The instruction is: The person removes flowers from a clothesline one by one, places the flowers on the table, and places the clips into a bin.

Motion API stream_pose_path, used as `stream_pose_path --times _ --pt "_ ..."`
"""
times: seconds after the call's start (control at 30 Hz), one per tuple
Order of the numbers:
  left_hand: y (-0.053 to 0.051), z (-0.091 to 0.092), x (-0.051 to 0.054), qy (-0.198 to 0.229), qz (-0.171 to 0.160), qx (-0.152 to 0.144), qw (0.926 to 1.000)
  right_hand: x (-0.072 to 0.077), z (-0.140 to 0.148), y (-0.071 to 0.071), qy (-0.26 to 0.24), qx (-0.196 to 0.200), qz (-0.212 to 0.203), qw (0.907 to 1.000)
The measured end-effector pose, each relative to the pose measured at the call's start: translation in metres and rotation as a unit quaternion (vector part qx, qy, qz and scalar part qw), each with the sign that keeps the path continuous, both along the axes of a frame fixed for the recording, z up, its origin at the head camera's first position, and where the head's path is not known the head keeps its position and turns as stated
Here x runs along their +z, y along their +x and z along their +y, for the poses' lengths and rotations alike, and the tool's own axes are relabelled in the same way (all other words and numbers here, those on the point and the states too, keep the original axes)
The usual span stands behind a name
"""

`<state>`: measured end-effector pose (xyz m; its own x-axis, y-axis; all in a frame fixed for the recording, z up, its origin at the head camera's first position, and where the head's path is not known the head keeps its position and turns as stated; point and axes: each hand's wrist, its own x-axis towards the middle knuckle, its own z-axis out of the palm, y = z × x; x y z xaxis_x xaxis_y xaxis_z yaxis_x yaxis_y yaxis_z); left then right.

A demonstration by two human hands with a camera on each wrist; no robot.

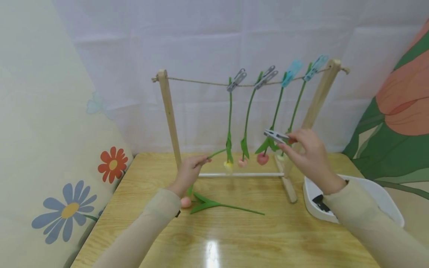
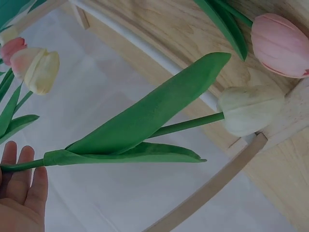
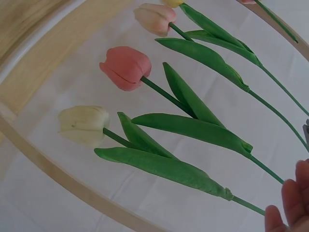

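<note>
My left hand (image 1: 188,172) holds a white artificial tulip by its green stem (image 1: 217,153), left of the hanging flowers. In the left wrist view the tulip's white bloom (image 2: 251,110) points away from the fingers. My right hand (image 1: 310,158) pinches a grey clothespin (image 1: 275,136) in front of the hanging tulips. Several tulips hang bloom-down from a twine line (image 1: 201,82), held by two grey clothespins (image 1: 236,80) and two blue ones (image 1: 292,73). The right wrist view shows a hanging white tulip (image 3: 83,124), a deep pink one (image 3: 125,67) and a pale pink one (image 3: 153,18).
The line runs between two wooden posts (image 1: 170,115), with a white bar (image 1: 241,174) low between them. A pink tulip (image 1: 241,211) lies on the wooden table (image 1: 254,242). At the right stands a white tray (image 1: 385,201) with a dark object (image 1: 320,203) inside.
</note>
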<state>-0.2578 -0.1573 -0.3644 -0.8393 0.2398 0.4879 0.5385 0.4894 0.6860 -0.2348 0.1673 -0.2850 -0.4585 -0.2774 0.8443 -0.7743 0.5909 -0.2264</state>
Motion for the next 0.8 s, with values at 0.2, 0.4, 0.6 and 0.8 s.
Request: stream_pose_path --times 0.2,0.4,0.6,0.8 --pt "0.001 0.002 -0.005 -0.015 -0.026 -0.005 0.9995 -0.009 0.006 0.002 -0.008 -0.014 -0.009 0.9998" --pt "-0.001 0.005 -0.011 -0.021 -0.028 -0.036 0.9987 -0.018 0.012 0.003 -0.029 -0.014 -0.007 0.9995" --pt "0.001 0.009 -0.014 -0.056 -0.046 -0.052 0.9960 -0.024 0.018 0.007 -0.041 -0.010 -0.026 0.9988" --pt "0.000 0.016 -0.018 -0.108 -0.029 -0.050 0.9925 -0.030 0.025 0.012 -0.048 -0.020 -0.045 0.9976"
